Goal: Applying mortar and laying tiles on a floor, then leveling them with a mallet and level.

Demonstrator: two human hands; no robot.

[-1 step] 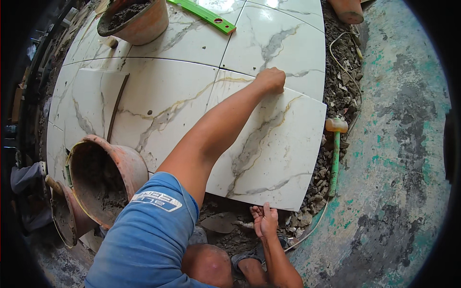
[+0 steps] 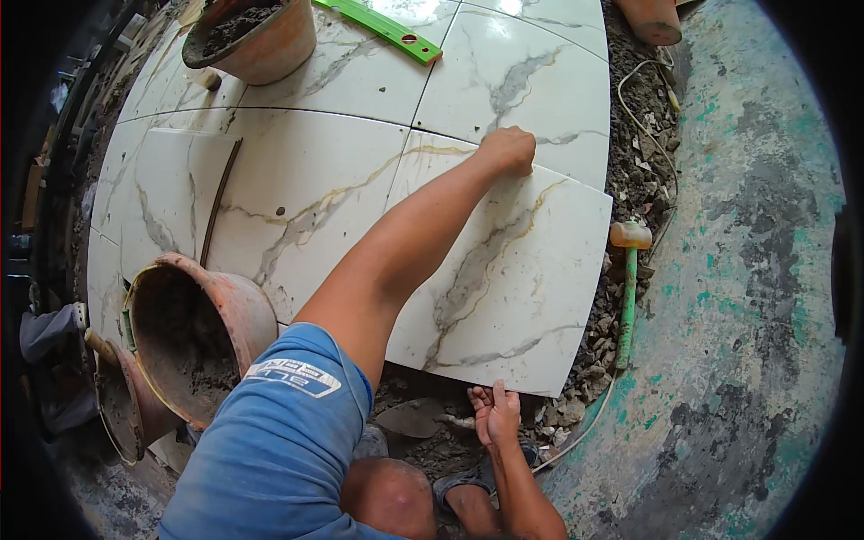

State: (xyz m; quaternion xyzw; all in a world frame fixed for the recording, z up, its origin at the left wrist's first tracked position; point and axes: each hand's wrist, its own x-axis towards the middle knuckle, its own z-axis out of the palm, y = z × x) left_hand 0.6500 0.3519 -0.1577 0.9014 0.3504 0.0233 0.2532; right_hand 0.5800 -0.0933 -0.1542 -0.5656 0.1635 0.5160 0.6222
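Note:
A white marble-look tile (image 2: 490,279) lies at the centre right beside laid tiles. My left hand (image 2: 511,151) is closed at its far edge, the fingertips tucked out of sight, with my bare forearm crossing the tile. At the near edge, my right hand (image 2: 495,418) grips from below with curled fingers and thumb at the rim. Dark mortar and rubble (image 2: 423,400) show under and around that edge, with a flat grey trowel-like blade (image 2: 405,421) lying in it. A rubber mallet with a green handle (image 2: 627,306) lies just right of the tile.
Mortar buckets stand at the lower left (image 2: 238,301) and upper left (image 2: 265,58). A green spirit level (image 2: 382,27) lies on the far tiles, a dark thin strip (image 2: 218,202) at left. A pale cable (image 2: 641,121) and another container (image 2: 648,22) are at right, beside a worn concrete strip (image 2: 747,270).

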